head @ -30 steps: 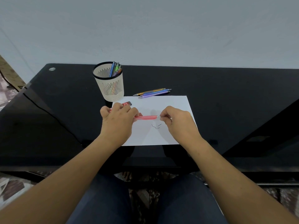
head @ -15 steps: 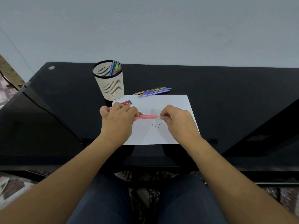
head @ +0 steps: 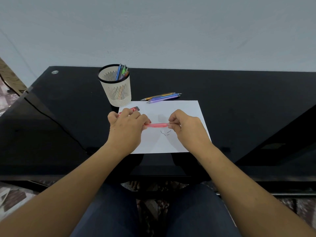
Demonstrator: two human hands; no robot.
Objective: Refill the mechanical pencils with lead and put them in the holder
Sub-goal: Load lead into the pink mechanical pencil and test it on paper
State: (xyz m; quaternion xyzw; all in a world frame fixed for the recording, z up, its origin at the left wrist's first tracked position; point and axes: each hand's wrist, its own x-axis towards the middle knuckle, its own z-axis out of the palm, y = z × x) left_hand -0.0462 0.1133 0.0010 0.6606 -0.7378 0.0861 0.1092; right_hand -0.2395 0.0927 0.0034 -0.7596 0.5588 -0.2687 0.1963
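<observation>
Head view: my left hand and right hand pinch the pink pencil by its ends, over the paper. The dark bits may be lead; a hard push snaps more.

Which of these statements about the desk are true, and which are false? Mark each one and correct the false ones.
1. The left hand and the right hand each hold one end of the pink pencil. True.
2. The holder is empty. False: several pencils stand in it.
3. Some loose pencils lie on the desk at the far edge of the white paper. True.
4. The lead pieces lie on the bare desk. False: they lie on the white paper.
</observation>
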